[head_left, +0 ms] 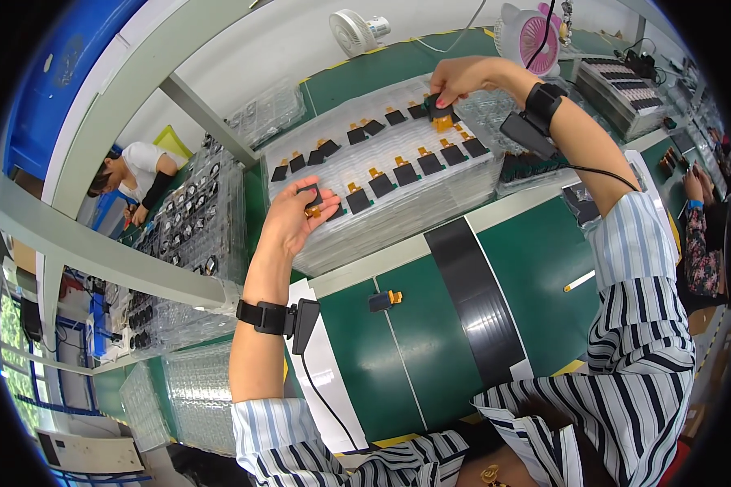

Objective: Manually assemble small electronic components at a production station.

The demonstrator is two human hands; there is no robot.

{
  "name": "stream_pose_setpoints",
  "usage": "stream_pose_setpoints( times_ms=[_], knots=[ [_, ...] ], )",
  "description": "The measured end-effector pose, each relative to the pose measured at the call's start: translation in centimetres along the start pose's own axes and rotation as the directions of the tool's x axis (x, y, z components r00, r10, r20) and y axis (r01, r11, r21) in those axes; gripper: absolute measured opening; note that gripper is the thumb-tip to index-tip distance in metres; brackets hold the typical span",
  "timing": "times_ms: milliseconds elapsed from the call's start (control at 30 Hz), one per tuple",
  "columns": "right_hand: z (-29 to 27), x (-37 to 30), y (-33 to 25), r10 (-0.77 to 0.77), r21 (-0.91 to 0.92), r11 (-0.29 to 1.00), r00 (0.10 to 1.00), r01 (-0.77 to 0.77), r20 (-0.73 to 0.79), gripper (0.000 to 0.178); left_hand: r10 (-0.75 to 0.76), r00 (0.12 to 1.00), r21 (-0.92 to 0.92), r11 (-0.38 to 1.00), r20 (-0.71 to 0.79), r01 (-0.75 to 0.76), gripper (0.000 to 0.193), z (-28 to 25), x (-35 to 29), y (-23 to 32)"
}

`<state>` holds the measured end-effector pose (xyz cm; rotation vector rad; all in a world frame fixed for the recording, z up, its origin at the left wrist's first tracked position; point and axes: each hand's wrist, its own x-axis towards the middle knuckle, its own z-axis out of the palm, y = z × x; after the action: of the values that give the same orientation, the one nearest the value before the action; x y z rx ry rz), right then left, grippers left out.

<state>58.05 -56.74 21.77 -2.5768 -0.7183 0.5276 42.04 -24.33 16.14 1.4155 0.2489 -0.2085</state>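
L hand (288,217) comes up from below, palm turned up and inward, fingers loosely spread toward the R; it holds 1 black part w/ an orange tab, the L part (311,212), near the thumb, tho exact thumb contact is hard to make out. R hand (455,84) arches in from the R, wrist bent, fingertips down, pinching a 2nd one, the R part (442,115), its tab hanging just under the grip. R hand's rear fingers are mostly hidden, & its fingertips cover the R part's upper end. Under & b/w both hands sits a clear tray stack (398,223); the top tray (341,165) carries approx. 2 rows of similar black parts, a few near the R grip partly blocked. Left of L hand, another tray stack (207,219) holds many dark pcs, too small to ID, partly cut off by a grey post (211,126). Just R of R hand, more dark pcs sit in a tray (536,166), partly behind the wrist device (528,134). Below L grip & to its R, 1 loose part (379,301) lies on the green bench (365,349).
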Motion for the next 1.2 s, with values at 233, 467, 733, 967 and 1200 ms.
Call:
stream_pose_setpoints(
  times_ms=[233,467,733,967,1200],
  knots=[
    [0.9,-0.9,1.8,0.073,-0.034,0.997,0.997,-0.074,-0.023,0.017,0.020,1.000,-0.014,1.000,-0.003,-0.020,0.027,0.0,-0.6,0.4],
    [1.2,-3.0,2.0,0.040,0.166,0.985,0.999,-0.036,-0.024,0.026,0.079,0.988,-0.286,0.957,0.130,-0.039,0.028,1.0,-3.3,0.8],
    [7.1,-9.4,-10.4,-0.220,0.645,0.745,0.975,0.170,-0.003,0.020,0.060,0.969,-0.503,0.862,0.240,0.071,0.033,3.8,-7.5,-3.7],
    [14.5,-9.1,-12.8,-0.305,0.615,0.767,0.948,0.185,0.096,0.027,0.047,0.930,-0.575,0.796,0.365,0.186,0.036,5.3,-10.4,-6.3],
    [20.2,-13.1,-14.3,-0.468,0.492,0.730,0.871,0.475,-0.146,0.036,0.045,0.935,-0.390,0.915,0.352,0.103,0.046,3.6,-14.0,-9.5]
  ],
)
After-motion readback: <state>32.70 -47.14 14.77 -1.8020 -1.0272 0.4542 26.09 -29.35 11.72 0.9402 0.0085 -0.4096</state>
